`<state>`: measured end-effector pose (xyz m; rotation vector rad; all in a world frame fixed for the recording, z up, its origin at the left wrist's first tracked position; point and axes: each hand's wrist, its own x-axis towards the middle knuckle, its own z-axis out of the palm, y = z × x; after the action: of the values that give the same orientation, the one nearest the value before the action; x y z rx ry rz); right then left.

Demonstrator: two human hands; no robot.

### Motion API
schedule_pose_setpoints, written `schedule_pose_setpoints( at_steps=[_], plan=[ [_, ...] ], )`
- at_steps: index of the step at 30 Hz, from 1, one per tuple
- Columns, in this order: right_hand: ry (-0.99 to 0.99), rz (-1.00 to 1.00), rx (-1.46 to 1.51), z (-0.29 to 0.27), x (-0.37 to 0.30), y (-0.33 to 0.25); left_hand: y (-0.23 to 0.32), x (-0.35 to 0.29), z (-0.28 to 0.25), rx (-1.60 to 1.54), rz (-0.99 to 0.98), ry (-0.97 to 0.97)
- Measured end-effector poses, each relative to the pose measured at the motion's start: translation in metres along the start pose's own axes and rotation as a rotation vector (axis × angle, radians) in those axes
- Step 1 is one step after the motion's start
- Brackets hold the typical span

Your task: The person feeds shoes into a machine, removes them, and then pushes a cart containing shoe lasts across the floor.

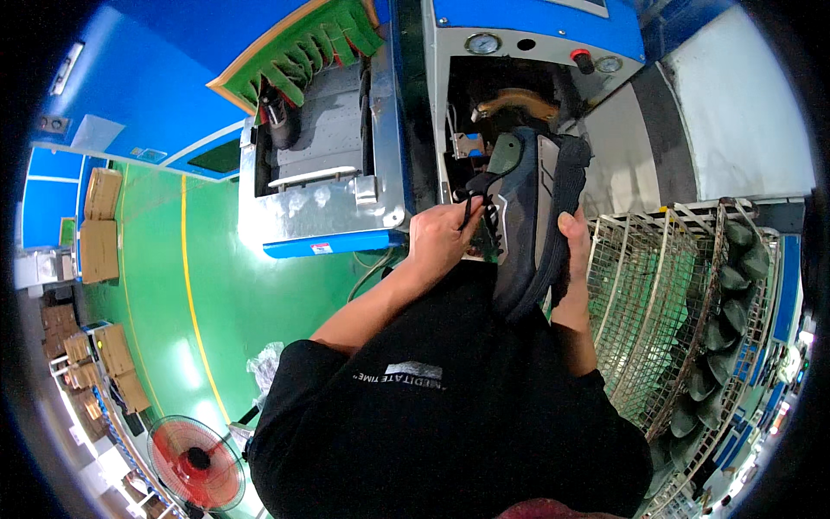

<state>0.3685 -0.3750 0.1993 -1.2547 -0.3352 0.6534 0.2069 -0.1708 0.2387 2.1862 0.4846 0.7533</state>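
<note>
A dark blue and grey shoe [519, 216] is held up in front of my chest, tilted on its side with its thick black sole facing right. My right hand [571, 242] grips it from the sole side, the thumb pressed on the sole and the other fingers hidden behind. At the lacing, my left hand [445, 233] pinches the black shoelace [472, 201] between thumb and fingers. Just beyond the shoe is the open bay of a blue and white machine [540, 30], with a curved tan part [516, 102] inside.
Left of the machine, a metal-framed conveyor [324, 208] carries a dark shoe [278, 121] beside green curtain strips [303, 65]. A wire rack [648, 294] holding several dark shoe lasts [726, 320] stands close on my right. A red fan [197, 463] stands on the green floor behind left.
</note>
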Motion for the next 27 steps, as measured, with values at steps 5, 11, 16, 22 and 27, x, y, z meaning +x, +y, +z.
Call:
schedule_pose_setpoints(
  at_steps=[5,11,16,22,27],
  plan=[
    [0.062,-0.136,-0.125,0.03,-0.006,-0.032,0.016,0.004,-0.005,0.05,-0.068,-0.074],
    [0.08,-0.089,-0.189,0.03,-0.005,-0.035,0.014,-0.004,0.013,0.023,-0.134,0.005],
    [0.0,-0.02,-0.146,-0.012,-0.008,-0.002,0.014,0.013,-0.013,-0.454,-0.544,-0.441],
    [-0.08,-0.098,-0.144,-0.013,0.006,0.008,0.016,0.026,-0.011,-0.481,-0.45,-0.448],
    [-0.141,-0.018,-0.026,-0.013,0.004,0.004,0.013,0.027,-0.016,-0.472,-0.442,-0.556]
  ],
)
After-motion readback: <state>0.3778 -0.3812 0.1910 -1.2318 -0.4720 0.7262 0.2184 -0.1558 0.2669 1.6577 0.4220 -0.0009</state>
